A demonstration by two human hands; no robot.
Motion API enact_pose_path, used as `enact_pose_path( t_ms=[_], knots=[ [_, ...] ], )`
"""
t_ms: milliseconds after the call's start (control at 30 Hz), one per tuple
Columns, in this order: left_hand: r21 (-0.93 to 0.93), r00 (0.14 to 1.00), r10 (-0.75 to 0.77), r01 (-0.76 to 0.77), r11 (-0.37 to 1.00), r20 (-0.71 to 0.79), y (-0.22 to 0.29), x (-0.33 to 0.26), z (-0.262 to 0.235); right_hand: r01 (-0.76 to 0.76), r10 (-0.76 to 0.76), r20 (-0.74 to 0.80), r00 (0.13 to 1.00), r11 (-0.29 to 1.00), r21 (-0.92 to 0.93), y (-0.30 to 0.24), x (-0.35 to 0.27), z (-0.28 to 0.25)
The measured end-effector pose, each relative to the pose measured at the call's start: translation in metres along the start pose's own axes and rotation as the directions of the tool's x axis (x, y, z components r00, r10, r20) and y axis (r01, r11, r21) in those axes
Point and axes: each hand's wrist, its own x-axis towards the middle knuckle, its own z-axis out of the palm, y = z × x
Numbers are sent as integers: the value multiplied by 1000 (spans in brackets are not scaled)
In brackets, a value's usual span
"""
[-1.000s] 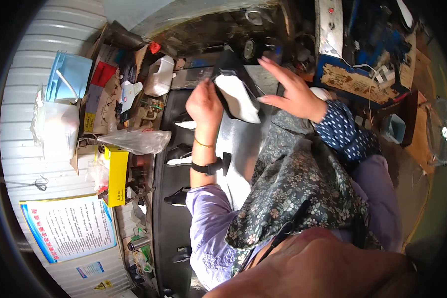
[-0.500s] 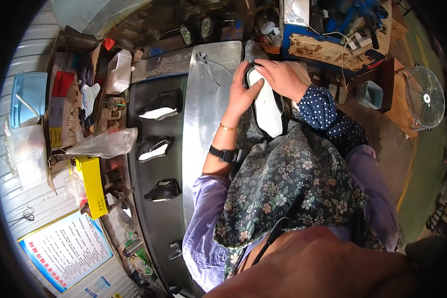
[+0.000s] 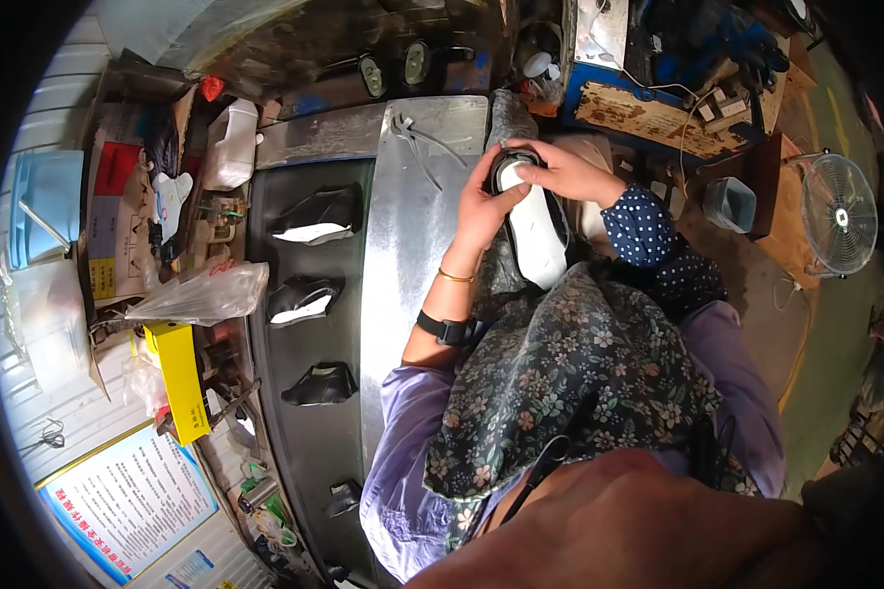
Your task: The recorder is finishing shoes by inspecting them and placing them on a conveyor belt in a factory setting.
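Over my lap I hold a black shoe upper [image 3: 565, 218] bottom side up, its white insole board [image 3: 538, 240] facing me. My left hand [image 3: 483, 208] is closed round the far left side, thumb resting on the rim of the white board. My right hand [image 3: 572, 175] grips the far end from the right, its thumb pressed on the board and its fingers partly hidden behind the shoe. The near end of the shoe rests by my flowered apron [image 3: 570, 363]. Left of my hands, a pair of pincers [image 3: 420, 147] lies on the metal ledge [image 3: 393, 255].
On the dark conveyor belt [image 3: 300, 265] at left lie several black shoe uppers [image 3: 319, 214]. A yellow box [image 3: 179, 378] and a plastic bag [image 3: 206, 294] sit beyond it. At right stand a fan [image 3: 840, 216], a clear bin [image 3: 730, 204] and a blue machine [image 3: 638, 113].
My right hand has shifted from lying across the far end to gripping its right side, with the thumb on the white board. The shoe sits slightly lower in view.
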Motion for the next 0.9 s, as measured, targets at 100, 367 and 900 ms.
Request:
enact_pose_path(
  t_ms=[100,367,900],
  knots=[
    [22,998,-66,66,998,22,6,2,-2,13,-1,-74,997,987,158,0,2,10],
    [640,952,296,-177,748,-83,-3,-19,21,87,-97,-206,974,995,-58,-4,-26,18],
    [86,994,-98,95,992,38,-4,41,-18,-52,42,-348,937,998,-18,53,-45,13]
  ],
)
